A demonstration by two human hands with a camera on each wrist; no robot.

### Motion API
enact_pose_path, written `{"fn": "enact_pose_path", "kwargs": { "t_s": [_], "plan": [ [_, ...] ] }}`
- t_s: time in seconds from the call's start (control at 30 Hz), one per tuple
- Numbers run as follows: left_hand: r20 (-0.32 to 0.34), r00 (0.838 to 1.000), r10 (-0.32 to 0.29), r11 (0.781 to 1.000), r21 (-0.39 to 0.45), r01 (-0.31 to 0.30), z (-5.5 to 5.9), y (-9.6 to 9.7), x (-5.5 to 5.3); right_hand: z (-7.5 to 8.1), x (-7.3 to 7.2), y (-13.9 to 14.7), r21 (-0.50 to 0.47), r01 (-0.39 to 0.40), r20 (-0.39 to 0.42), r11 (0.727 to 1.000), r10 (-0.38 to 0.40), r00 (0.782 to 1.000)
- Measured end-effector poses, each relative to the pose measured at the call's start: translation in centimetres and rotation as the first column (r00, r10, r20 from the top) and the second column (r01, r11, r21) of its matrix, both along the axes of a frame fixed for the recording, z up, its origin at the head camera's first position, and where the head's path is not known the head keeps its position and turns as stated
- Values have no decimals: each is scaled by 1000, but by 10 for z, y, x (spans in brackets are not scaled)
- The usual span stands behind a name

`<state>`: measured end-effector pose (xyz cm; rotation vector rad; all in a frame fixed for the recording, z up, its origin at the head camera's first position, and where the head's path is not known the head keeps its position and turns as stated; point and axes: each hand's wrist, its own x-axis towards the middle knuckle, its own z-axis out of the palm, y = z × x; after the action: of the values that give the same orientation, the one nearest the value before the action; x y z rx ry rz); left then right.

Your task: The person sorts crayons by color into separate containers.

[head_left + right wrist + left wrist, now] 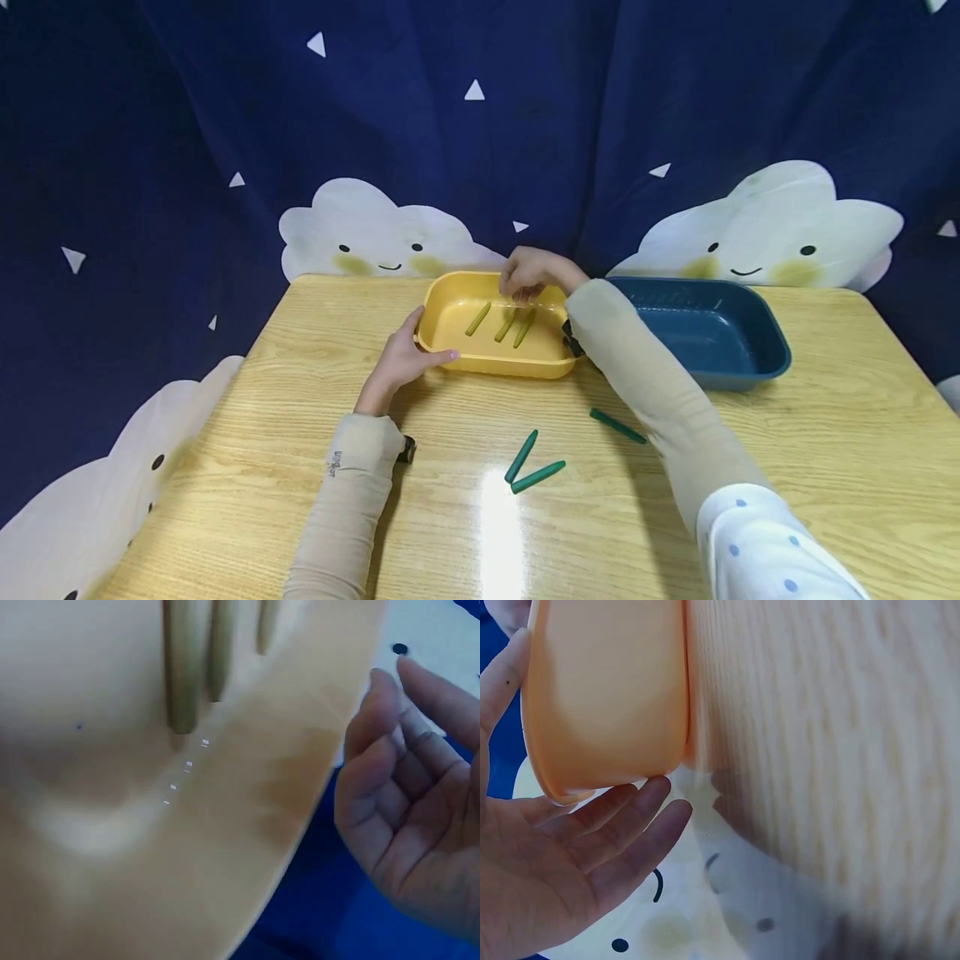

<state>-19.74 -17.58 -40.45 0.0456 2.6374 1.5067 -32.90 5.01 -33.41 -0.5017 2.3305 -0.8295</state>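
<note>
A shallow yellow plastic tub [510, 367] stands at the back of the table. My left hand [401, 360] holds its left end, thumb along the front rim and fingertips against the end wall, as the left wrist view shows. Three yellowish crayons lie side by side on the tub's floor: a left one [477, 319], a middle one [504, 328] and a right one [524, 330]. Over the tub's back rim hovers my right hand [534, 271]. Its fingers [365, 784] are loosely bent, with nothing seen between them and the thumb.
A dark blue tub [705, 333] stands to the right, partly behind my right sleeve. On the wooden table [442, 517] nearer me lie three green crayons, one [618, 426] set apart near the right forearm. A blue curtain [420, 125] with clouds hangs behind.
</note>
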Motion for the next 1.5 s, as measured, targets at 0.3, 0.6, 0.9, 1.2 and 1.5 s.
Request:
{"fn": "enact_pose_path", "kwargs": {
  "t_s": [0.3, 0.6, 0.9, 1.2, 1.5],
  "plan": [
    [0, 1000, -8, 1000, 13, 8, 1, 2, -1, 22, 27, 28, -216, -11, -70, 976, -4, 998],
    [-8, 1000, -20, 999, 46, 20, 3, 1, 4, 15, 65, 63, -340, -61, -157, 938, 8, 988],
    [1, 1000, -5, 1000, 16, 5, 4, 2, 5, 10, 103, 102, -376, 69, -211, 924, -157, 965],
    [19, 1000, 0, 1000, 28, 0, 4, 4, 5, -8, 127, 152, -357, 127, -300, 925, -243, 922],
    [30, 1000, 3, 1000, 16, -4, 4, 3, 6, -16, 157, 197, -329, 196, -413, 924, -328, 850]
  ]
}}
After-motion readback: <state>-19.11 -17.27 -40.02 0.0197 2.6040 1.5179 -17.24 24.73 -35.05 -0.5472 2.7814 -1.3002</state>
